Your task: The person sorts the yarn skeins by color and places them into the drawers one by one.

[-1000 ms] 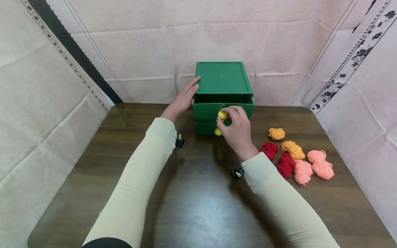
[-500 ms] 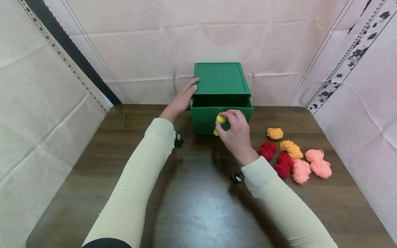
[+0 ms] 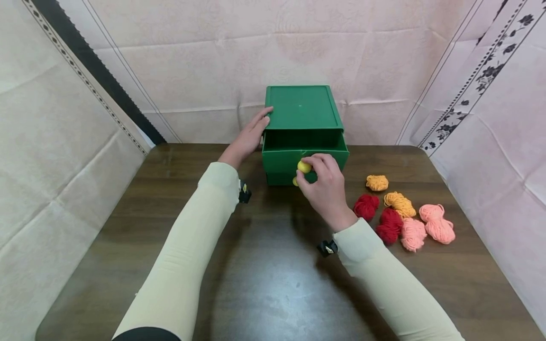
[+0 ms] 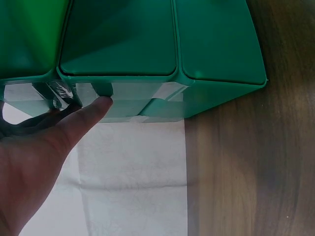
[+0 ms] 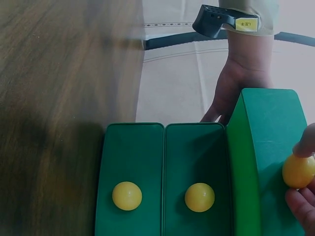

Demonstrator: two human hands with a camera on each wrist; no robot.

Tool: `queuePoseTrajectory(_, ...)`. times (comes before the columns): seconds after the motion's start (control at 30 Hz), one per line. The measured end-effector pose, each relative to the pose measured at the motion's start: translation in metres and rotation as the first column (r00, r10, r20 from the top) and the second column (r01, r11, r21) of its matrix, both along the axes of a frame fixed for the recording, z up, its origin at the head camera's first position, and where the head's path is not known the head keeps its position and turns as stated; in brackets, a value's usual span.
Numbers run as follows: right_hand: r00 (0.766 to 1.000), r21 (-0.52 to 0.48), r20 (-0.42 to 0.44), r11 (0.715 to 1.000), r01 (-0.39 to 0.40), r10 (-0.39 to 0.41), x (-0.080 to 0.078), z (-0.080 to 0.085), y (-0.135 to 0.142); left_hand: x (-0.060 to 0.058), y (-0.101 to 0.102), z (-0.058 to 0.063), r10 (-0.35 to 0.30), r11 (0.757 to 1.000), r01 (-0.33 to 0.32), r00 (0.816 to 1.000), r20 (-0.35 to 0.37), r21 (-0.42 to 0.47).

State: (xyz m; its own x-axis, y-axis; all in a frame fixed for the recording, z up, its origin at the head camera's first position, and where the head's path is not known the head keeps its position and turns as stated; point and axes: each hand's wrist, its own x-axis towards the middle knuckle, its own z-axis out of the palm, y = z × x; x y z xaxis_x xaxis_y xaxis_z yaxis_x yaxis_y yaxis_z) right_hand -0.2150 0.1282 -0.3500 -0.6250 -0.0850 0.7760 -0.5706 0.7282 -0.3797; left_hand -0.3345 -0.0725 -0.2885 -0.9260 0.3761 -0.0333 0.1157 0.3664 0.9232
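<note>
At the jutting green plastic drawer, right grip pinches round yellow knob; left grip, straight-fingered, touches green boxy cabinet.

Yellow label on black wrist device: dark characters, too small to read. Dark print on side of green box: illegible. Readable text: none.

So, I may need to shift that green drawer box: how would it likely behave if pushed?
The green drawer box looks smooth and plastic, so it may slide easily on the table. With its top drawer partly out, it could tip forward more readily. What looks like tape on its side suggests the panels might flex a little.
</note>
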Motion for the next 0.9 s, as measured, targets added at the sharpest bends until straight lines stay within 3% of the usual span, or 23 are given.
queuePoseTrajectory(0.43, 1.000, -0.007, 0.000, 1.000, -0.030, 0.030, 0.005, -0.001, 0.006, 0.001, 0.000, 0.001, -0.008, 1.000, 0.008, 1.000, -0.006, -0.007)
queuePoseTrajectory(0.9, 0.999, 0.015, 0.031, 0.999, -0.039, 0.038, 0.009, -0.011, 0.032, -0.001, -0.001, -0.001, 0.003, 1.000, -0.003, 1.000, -0.027, -0.020)
